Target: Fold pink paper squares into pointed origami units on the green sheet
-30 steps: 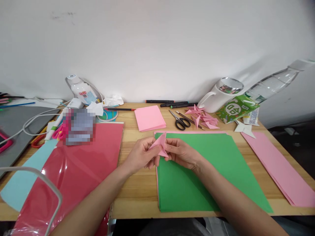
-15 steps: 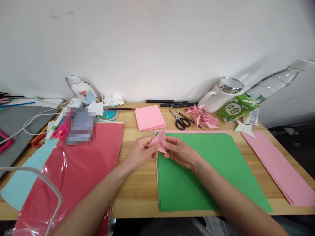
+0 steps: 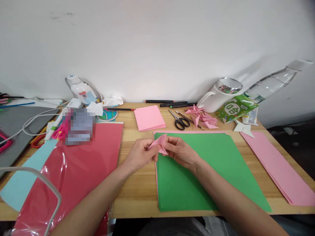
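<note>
A small folded piece of pink paper [image 3: 160, 143] is pinched between both hands, above the left edge of the green paper stack [image 3: 211, 177]. My left hand [image 3: 144, 151] grips its left side, thumb on the near face. On the other side, my right hand [image 3: 180, 151] holds the paper between thumb and fingers; the fingertips behind it are partly hidden. Beyond the hands lies a stack of square pink sheets [image 3: 150, 118]. To its right are black-handled scissors [image 3: 182, 122], a pencil [image 3: 188, 118] and a heap of folded pink paper pieces [image 3: 200, 117].
Red paper in a clear sleeve [image 3: 83, 173] covers the left side. Along the wall stand a white bottle [image 3: 83, 90], a white mug [image 3: 216, 96] and a green packet [image 3: 236, 109]. A clear plastic bottle [image 3: 273, 83] leans at right, near long pink strips [image 3: 278, 167].
The folded pink paper has tipped slightly, its upper point now leaning further right and lower. Both hands keep their hold in nearly the same place.
</note>
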